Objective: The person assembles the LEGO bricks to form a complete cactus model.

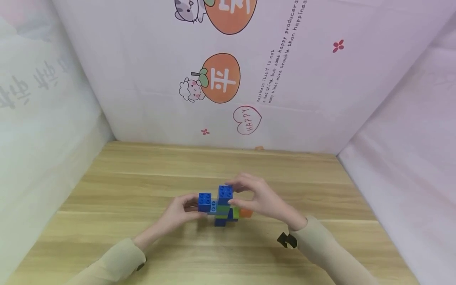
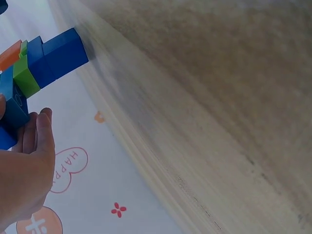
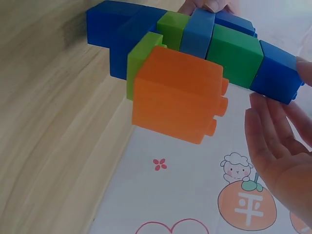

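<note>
A structure of toy building blocks stands upright on the wooden table, its dark blue base brick (image 1: 220,223) lowest. Above come lime green, light blue and green bricks, with a blue brick (image 1: 225,192) on top. My right hand (image 1: 261,198) pinches that top brick between thumb and fingers. On the left side, my left hand (image 1: 179,209) grips the light blue brick (image 2: 18,105), which carries another blue brick (image 1: 204,202). An orange brick (image 3: 175,95) sits on a lime green brick (image 3: 141,63) jutting out to the right, partly below my right hand.
The wooden table (image 1: 160,170) ends at a white printed cloth wall (image 1: 149,99) behind the blocks. More white cloth hangs to the left (image 1: 46,130) and right (image 1: 402,130). A small dark object (image 1: 286,240) shows at the right sleeve's cuff.
</note>
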A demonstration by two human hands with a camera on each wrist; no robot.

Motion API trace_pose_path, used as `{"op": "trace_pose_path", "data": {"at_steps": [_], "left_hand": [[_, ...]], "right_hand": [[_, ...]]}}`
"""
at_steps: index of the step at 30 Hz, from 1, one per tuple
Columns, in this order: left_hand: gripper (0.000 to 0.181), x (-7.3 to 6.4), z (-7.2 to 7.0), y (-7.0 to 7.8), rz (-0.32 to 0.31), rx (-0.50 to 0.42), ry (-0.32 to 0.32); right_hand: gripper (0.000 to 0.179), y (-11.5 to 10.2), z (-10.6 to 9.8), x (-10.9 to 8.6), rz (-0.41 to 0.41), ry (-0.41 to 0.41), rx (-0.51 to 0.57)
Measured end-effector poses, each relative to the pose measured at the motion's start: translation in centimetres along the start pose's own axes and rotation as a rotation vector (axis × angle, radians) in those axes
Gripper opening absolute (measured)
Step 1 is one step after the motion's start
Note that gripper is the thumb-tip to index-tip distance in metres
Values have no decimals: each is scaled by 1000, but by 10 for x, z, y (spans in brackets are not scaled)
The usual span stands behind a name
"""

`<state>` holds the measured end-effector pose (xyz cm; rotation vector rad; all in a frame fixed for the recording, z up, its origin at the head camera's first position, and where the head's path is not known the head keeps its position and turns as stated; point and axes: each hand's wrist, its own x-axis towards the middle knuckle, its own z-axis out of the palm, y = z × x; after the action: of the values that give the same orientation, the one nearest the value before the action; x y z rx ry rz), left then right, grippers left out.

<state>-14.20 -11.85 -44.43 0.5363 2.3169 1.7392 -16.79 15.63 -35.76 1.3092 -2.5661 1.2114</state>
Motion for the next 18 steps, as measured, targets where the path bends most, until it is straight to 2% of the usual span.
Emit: {"op": "trace_pose_path", "data": {"at_steps": [8, 13, 18], "left_hand": [[41, 0, 0, 0, -23, 10, 8], [43, -1, -1, 0, -7, 3, -13], [43, -1, -2, 0, 2, -6, -22]], "right_hand": [[31, 11, -4, -19, 41, 72, 5], [25, 23, -7, -35, 103, 59, -8], [29, 32, -6, -50, 169, 14, 1]]}}
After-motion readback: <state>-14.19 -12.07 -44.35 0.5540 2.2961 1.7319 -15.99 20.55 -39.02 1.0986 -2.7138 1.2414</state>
